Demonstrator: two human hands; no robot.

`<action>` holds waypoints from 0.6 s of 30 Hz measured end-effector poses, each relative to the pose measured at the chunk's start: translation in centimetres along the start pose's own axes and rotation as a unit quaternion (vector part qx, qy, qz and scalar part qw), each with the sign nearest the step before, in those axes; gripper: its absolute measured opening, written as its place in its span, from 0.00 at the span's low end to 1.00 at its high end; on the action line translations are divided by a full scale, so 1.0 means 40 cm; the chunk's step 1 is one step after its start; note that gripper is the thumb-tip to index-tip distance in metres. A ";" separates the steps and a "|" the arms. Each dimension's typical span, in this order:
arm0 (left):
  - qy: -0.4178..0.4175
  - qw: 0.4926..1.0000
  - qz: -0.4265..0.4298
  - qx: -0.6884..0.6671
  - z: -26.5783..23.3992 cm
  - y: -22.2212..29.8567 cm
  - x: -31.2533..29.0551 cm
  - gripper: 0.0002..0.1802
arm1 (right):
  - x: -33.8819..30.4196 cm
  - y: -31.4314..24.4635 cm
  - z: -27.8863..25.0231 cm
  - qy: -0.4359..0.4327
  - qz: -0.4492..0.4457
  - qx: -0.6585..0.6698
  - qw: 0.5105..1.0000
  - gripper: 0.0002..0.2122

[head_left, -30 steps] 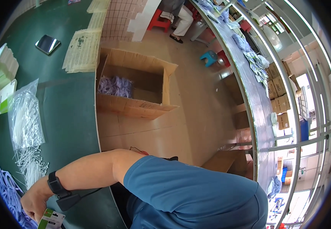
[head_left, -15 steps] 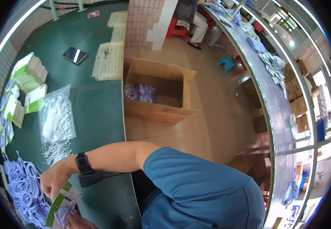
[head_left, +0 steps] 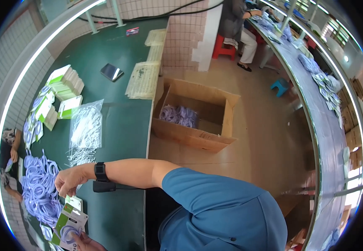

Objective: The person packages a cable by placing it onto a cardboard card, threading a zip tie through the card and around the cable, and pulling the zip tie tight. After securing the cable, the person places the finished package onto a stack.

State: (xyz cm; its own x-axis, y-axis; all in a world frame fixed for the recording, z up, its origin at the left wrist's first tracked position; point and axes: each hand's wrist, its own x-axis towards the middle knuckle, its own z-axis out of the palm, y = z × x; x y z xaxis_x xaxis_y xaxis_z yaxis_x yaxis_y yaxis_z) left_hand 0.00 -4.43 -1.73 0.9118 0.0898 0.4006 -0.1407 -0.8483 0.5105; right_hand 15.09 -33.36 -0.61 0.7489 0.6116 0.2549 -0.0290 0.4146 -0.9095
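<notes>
My left hand point(head_left: 88, 242), at the bottom edge, grips a green-and-white card point(head_left: 77, 217) with a coiled lavender cable point(head_left: 68, 233) against its front. Farther up, my right hand point(head_left: 69, 180), with a black watch point(head_left: 100, 171) on its wrist, hovers beside a heap of lavender cable coils point(head_left: 39, 190). Its fingers are curled together and pointed down; whatever they may hold is too small to make out. Below those fingers, partly behind the held card, another white-and-green card point(head_left: 74, 202) shows. A clear plastic bag point(head_left: 87, 125) of white ties, some spilling out point(head_left: 81, 156), lies near my right wrist.
Stacked cards point(head_left: 66, 81) and carded cables point(head_left: 33, 125) line the bench's far side. A phone point(head_left: 112, 72) and taped sheets point(head_left: 141, 79) lie farther along. A cardboard box point(head_left: 215, 140) holding cable coils stands on the floor alongside. Other people work at nearby benches.
The whole view has shifted, so the bench sits farther right. My right hand has come away from the held card's top, exposing the other card. My left hand keeps its grip.
</notes>
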 end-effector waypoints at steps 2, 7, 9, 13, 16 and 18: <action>0.036 0.974 -0.085 -0.206 0.020 -0.079 0.025 0.23 | 0.007 -0.028 0.042 -0.014 0.005 0.000 1.000 0.13; 0.132 0.759 -0.187 -0.610 0.085 -0.059 0.022 0.19 | -0.013 -0.017 0.113 -0.032 -0.085 -0.154 0.984 0.25; 0.166 0.739 -0.176 -0.629 0.101 0.024 0.025 0.18 | -0.039 -0.023 0.117 0.042 -0.113 -0.268 0.956 0.27; 0.080 0.726 -0.234 -0.641 0.105 0.082 0.007 0.17 | -0.016 0.009 0.123 0.114 -0.205 -0.380 0.895 0.29; 0.042 0.722 -0.254 -0.642 0.106 0.105 0.007 0.17 | 0.001 0.045 0.135 0.128 -0.198 -0.364 0.901 0.22; 0.027 0.711 -0.259 -0.653 0.126 0.118 0.002 0.16 | -0.007 0.053 0.110 0.105 -0.140 -0.361 0.916 0.18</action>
State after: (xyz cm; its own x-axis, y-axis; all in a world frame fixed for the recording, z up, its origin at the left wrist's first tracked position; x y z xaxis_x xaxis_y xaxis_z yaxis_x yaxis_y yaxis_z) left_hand 1.37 -11.06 -3.14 0.9607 0.2632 -0.0880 -0.0612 0.5102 0.8578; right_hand 11.92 -29.70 -1.17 0.7733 0.3749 0.5112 0.5720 -0.0650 -0.8176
